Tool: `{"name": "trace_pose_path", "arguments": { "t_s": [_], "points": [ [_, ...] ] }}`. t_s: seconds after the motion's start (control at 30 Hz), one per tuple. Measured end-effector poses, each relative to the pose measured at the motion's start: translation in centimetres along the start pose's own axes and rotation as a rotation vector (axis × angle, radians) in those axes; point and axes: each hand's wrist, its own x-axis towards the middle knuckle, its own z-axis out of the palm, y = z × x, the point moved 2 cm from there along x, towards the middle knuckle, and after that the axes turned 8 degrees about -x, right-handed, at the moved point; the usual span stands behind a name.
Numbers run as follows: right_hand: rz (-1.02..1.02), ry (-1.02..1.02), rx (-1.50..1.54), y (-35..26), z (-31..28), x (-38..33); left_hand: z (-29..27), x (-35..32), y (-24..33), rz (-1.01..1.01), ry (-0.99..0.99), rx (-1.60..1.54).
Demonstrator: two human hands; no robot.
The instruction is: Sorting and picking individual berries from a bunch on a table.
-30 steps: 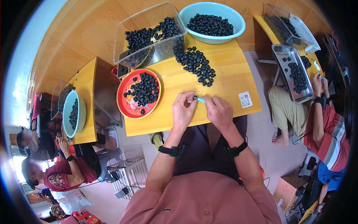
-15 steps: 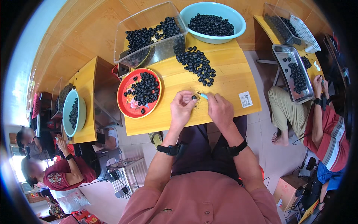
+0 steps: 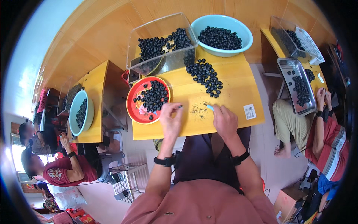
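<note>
My left hand [image 3: 171,120] is beside the rim of a round red tray [image 3: 130,100], with a small round black part [image 3: 180,106] pinched at its fingertips. In my right hand [image 3: 226,119] is a small knife-like tool with a light-blue handle [image 3: 210,107], its dark tip pointing left. Dark crumbs [image 3: 199,111] lie on the yellow table [image 3: 235,89] between the hands. Many round black parts with holes [image 3: 155,96] rest on the tray's flowered bottom. A loose pile of the same parts [image 3: 209,79] is spread on the table beyond my hands.
At the table's back stand a clear plastic box [image 3: 164,62] and a light-blue basin [image 3: 223,52], both holding black parts. A white label [image 3: 250,111] is stuck near the right edge. Other people work at tables on both sides, with a metal tray [image 3: 285,67] at right.
My left hand has moved left toward the red tray, away from the tool, still pinching the black part. My right hand keeps the tool. The whole view has shifted slightly.
</note>
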Motion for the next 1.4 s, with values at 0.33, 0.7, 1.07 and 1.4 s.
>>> {"name": "trace_pose_path", "arguments": {
  "t_s": [0.33, 0.7, 1.07, 1.4],
  "points": [
    [-0.004, 0.054, 0.048, 0.0, 0.1, -0.3, -3.7, 2.1, 2.4, 0.085, 0.011, 0.164],
    [-0.011, -0.247, 0.156, 3.8, -0.1, 7.9, 2.3, -2.6, 0.2, -0.117, -0.185, 0.027],
    [-0.387, -0.475, 0.271, 5.9, 8.6, 19.4, 2.4, -2.6, 0.3, -0.111, -0.221, -0.028],
    [-0.057, -0.73, 0.812, 5.0, 9.6, 17.9, 2.2, -2.1, 0.4, -0.144, -0.237, -0.042]
  ]
}}
